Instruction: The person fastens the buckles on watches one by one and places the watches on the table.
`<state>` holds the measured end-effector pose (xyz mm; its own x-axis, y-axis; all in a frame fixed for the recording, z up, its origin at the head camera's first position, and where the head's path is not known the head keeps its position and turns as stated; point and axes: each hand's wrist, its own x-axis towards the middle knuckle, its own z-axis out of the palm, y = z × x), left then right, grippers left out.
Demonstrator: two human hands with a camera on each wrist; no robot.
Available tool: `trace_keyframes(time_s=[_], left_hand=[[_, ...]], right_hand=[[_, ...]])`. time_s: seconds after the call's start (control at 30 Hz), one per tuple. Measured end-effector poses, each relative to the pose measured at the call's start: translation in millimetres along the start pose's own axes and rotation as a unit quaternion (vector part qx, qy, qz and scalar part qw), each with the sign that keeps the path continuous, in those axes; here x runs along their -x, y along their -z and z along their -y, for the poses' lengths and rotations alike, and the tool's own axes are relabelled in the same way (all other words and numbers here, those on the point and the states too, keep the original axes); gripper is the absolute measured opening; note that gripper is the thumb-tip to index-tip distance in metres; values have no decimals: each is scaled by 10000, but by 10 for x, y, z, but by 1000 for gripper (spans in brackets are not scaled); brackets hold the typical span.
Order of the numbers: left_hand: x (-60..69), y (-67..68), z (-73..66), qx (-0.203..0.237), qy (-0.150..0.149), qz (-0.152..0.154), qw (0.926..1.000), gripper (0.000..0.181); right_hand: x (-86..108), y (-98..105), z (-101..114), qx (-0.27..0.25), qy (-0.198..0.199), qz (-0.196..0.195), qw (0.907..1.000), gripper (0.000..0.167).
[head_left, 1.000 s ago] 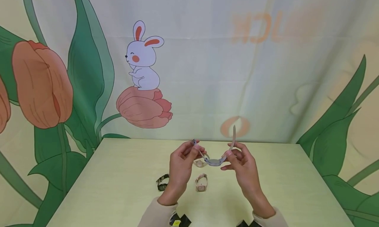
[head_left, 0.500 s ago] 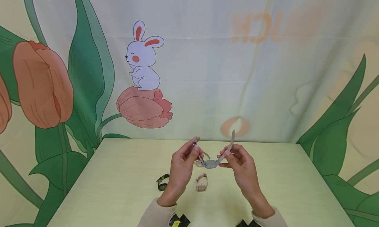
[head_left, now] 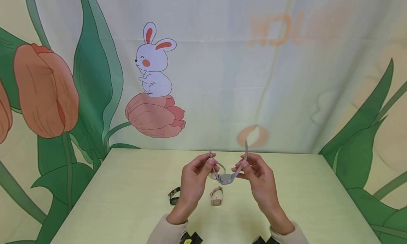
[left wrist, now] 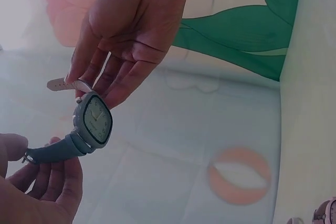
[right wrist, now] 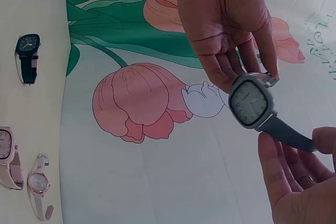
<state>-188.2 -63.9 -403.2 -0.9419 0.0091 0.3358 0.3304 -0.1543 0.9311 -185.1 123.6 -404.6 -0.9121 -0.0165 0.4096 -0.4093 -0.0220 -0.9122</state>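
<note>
With left hand [head_left: 193, 182] and right hand [head_left: 262, 180] we pinch both straps of one grey square watch [head_left: 226, 179] above the pale-yellow table [head_left: 127, 208]. On it lie one black square watch [head_left: 173, 201], nearest the left edge, one pale-pink square watch [head_left: 217, 201] and, nearest the far edge, one pale round watch [right wrist: 39, 182].

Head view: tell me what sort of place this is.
Probably an indoor tabletop filming setup, though nothing confirms it: a creased backdrop printed with tulips and a rabbit stands behind a pale table, with a gray watch held above it.
</note>
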Motion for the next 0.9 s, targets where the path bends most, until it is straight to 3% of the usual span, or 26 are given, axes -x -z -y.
trace_keyframes(time_s=[0.27, 0.4, 0.9], left_hand=[[25, 29, -11, 149, -62, -45, 9999, 26], [37, 38, -20, 255, -21, -75, 9996, 23], [95, 78, -78, -107, -48, -54, 9999, 22]], right_hand=[[13, 4, 10, -47, 167, 33, 9998, 32], [21, 9, 14, -28, 182, 98, 9998, 29], [66, 0, 82, -73, 10, 317, 9995, 25]])
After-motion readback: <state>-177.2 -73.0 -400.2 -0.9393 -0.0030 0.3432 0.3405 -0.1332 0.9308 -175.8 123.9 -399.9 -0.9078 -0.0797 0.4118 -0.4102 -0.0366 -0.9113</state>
